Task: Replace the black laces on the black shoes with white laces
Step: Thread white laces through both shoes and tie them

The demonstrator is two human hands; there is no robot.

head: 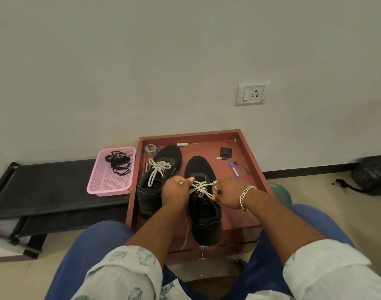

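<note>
Home room: wall socket [252,93], shoe rack [44,191]

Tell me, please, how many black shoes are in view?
2. Both stand on the red tray: one shoe at the left with a tied white lace, the other shoe at the right, under both hands.

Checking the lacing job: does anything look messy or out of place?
One loose end of the white lace trails off the near shoe and over the tray's front edge. The removed black laces lie tangled in the pink basket.
</note>
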